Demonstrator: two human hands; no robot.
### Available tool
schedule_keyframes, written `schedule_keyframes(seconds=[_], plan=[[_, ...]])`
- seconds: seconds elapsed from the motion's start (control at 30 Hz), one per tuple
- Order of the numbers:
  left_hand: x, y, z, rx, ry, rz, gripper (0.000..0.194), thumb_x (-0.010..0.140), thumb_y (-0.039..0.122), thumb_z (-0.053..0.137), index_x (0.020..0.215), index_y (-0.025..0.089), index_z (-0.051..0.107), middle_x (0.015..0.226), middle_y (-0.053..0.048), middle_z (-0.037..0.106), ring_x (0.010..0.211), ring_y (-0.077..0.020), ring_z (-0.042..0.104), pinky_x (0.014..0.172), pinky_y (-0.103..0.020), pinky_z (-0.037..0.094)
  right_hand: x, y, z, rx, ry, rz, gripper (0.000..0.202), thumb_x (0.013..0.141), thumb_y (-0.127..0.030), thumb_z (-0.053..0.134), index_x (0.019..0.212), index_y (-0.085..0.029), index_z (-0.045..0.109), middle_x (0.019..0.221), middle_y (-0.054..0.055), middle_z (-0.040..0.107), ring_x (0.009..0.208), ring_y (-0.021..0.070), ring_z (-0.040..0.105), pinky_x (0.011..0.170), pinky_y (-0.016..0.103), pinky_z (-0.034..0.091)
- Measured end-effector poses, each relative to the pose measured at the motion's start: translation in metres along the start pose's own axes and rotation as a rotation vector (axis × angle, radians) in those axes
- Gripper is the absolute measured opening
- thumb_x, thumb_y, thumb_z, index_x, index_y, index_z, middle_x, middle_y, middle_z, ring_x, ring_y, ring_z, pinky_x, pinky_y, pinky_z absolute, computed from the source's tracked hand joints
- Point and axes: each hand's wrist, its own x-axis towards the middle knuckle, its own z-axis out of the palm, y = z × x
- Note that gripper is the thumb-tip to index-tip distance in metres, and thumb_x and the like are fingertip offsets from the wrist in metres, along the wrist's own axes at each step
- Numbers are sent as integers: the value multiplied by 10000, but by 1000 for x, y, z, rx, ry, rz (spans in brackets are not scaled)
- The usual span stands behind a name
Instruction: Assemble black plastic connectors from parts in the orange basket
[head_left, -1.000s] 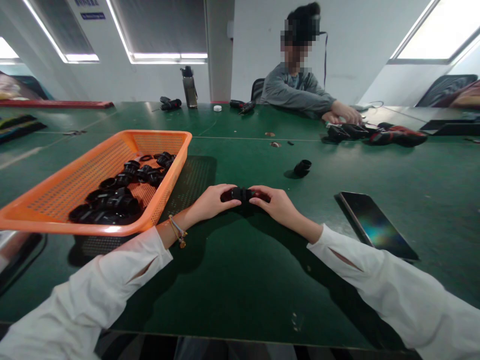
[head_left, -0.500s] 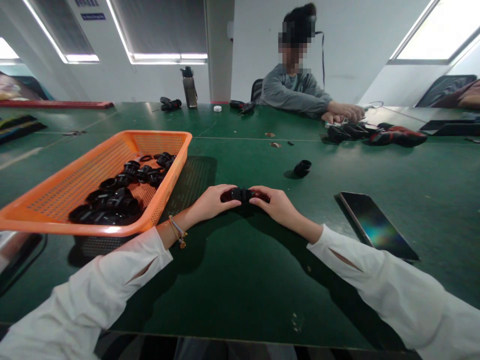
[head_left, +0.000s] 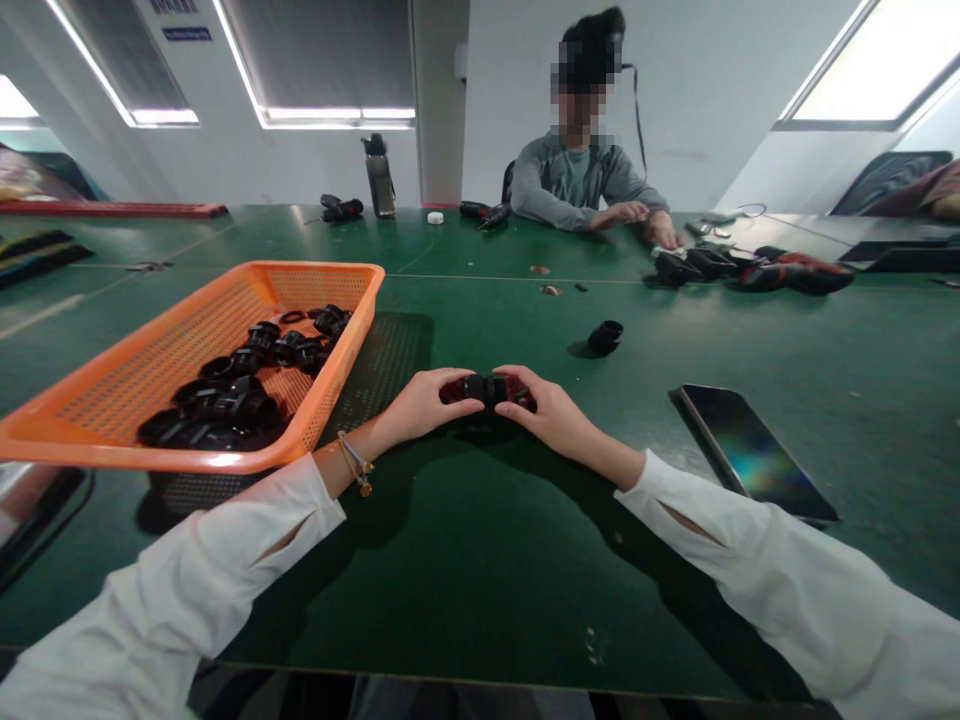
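Black plastic, by its look, is making up the small pipe piece [head_left: 476,387] that both hands are holding over the near middle of the table [head_left: 480,560]. Left hand [head_left: 429,402] is pinching its left end, thumb on the near side, fingers curling round the far side; right hand [head_left: 553,412] is pinching the right end in the same way. A ringed middle is showing between the two sets of fingertips. Cannot tell whether the underside is touching the table.

Handling, as judged: the pipe piece is looking light and stiff, probably hollow, going by the loose tube [head_left: 604,337] that is lying beyond the right hand with an open end showing. Smooth parts are likely offering less grip than the raised rings. Nothing is suggesting fragility, though a thin rim could be minding a hard squeeze. Best hold is seeming to be thumb against fingers at each end.

Surroundings: an orange basket [head_left: 240,459] is standing at left, holding more black pieces [head_left: 247,400], mostly toward its right side. A phone [head_left: 754,450] is lying flat at right. A person in grey [head_left: 551,185] is sitting at the far side.
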Motion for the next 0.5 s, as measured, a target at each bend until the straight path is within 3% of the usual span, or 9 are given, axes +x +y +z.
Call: schedule_keyframes(seconds=[0.07,0.23,0.5], plan=[[0,1,0,-38,-16,-5,362,745,383,628,1005,131,637,958,-63,692,845,-203,630,763,-298,493,0,-2,0,-34,-8,-21,413,739,-225,638,1141,-187,554,1036,72,673,888,197,635,796,351,496],[1,1,1,-146,-45,-21,405,743,372,622,1060,121,598,989,-76,679,863,-200,626,782,-311,491,-2,-3,1,-93,28,-76,363,771,-215,606,1130,-195,557,1098,87,652,962,216,623,826,378,501],[1,1,0,-63,-79,-27,315,767,404,587,897,118,614,773,-26,629,689,-158,561,627,-260,455,-6,-3,4,-212,32,-225,432,820,-195,521,1245,-187,443,1198,132,581,1088,260,568,883,444,484]])
